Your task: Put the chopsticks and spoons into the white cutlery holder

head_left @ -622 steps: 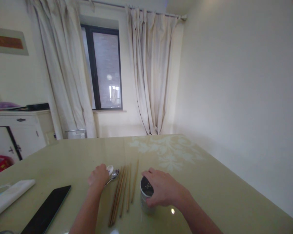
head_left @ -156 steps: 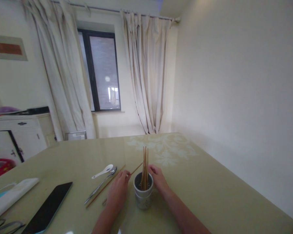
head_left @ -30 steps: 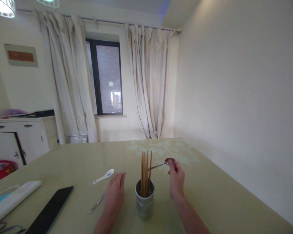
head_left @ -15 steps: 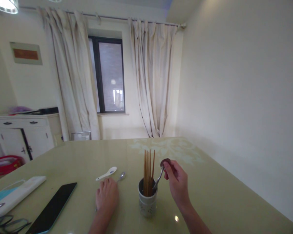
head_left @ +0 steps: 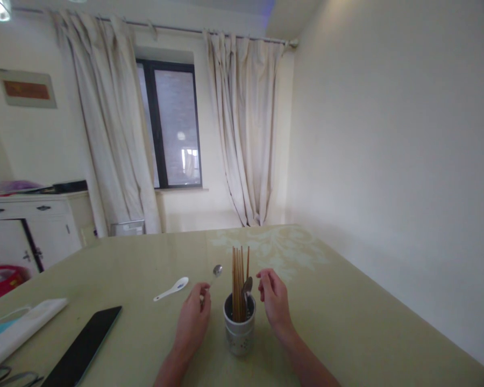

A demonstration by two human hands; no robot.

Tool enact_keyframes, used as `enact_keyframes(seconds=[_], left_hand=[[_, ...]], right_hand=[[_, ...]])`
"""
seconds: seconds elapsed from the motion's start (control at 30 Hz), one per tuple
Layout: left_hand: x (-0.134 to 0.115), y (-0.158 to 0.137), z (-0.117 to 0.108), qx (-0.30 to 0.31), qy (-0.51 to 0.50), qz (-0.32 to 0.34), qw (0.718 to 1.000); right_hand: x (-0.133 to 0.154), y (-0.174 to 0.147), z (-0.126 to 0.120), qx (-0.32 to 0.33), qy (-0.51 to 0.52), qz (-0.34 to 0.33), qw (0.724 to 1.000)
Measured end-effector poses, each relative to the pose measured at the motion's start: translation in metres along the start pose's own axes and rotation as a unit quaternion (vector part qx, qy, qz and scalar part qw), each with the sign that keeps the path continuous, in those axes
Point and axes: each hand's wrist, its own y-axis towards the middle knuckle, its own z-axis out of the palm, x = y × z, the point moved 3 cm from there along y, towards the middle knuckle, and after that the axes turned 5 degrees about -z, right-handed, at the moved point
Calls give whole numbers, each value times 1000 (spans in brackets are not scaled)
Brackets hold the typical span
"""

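A metal spoon [head_left: 217,270] is pinched in my left hand [head_left: 194,312], bowl up and clear of the fingers, just left of the cup. The grey patterned cup [head_left: 240,339] stands upright, holding several wooden chopsticks [head_left: 237,285]. Another spoon [head_left: 247,285] stands among them with its bowl upward. Beside it on the right is my right hand [head_left: 274,298], apart from the spoon, fingers loosely curled and slightly apart with nothing in them. A white soup spoon [head_left: 171,289] lies on the table left of my left hand.
On the left of the green table [head_left: 347,322] lie a black phone [head_left: 84,344], a white long object [head_left: 28,328] and dark cables [head_left: 14,376]. A wall [head_left: 387,134] runs along the right side. Curtains and a window are behind.
My right hand has let go of the spoon, which now stands in the cup. My left hand has lifted the other metal spoon off the table and moved right toward the cup. The view shifted slightly.
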Motion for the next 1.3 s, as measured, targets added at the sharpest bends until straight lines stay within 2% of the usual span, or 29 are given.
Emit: enact_keyframes(seconds=[0.07, 0.13, 0.23, 0.33, 0.4, 0.43, 0.5, 0.6, 0.67, 0.73, 0.83, 0.9, 1.1, 1.2, 1.3], left_hand=[[-3, -2, 8, 23, -69, 21, 997], [-9, -5, 13, 66, -121, 23, 990], [-20, -13, 18, 142, -163, 20, 976], [-28, -19, 22, 191, -160, 37, 968], [-29, -19, 25, 198, -155, 50, 967], [-28, -17, 25, 187, -150, 54, 969], [-22, -9, 17, 127, -117, 53, 984], [-7, 4, -10, -18, 41, 35, 998], [3, 9, -29, -95, 187, 15, 978], [13, 9, -42, -135, 306, -14, 942], [26, 6, -46, -146, 400, -53, 903], [34, 5, -42, -132, 420, -78, 894], [43, 9, -38, -72, 384, -83, 917], [39, 10, -40, -43, 380, -82, 920], [33, 10, -41, -16, 383, -77, 920]], right_hand=[[-16, 1, 5, 29, 25, 55, 998], [-28, 0, 14, 84, 57, 93, 990], [-36, -3, 26, 142, 105, 103, 979], [-36, -4, 32, 146, 119, 98, 977], [-33, -1, 29, 133, 113, 92, 980], [-30, 2, 25, 117, 107, 87, 984], [-20, 13, 11, 50, 93, 63, 992], [6, 31, -23, -107, 69, -18, 992], [27, 40, -44, -170, 70, -82, 980], [46, 45, -57, -183, 84, -129, 971], [65, 43, -61, -157, 127, -149, 968], [70, 36, -53, -130, 144, -139, 971], [67, 5, -8, 17, 92, -95, 991], [63, -6, 9, 93, 85, -63, 990], [56, -13, 18, 134, 75, -35, 988]])
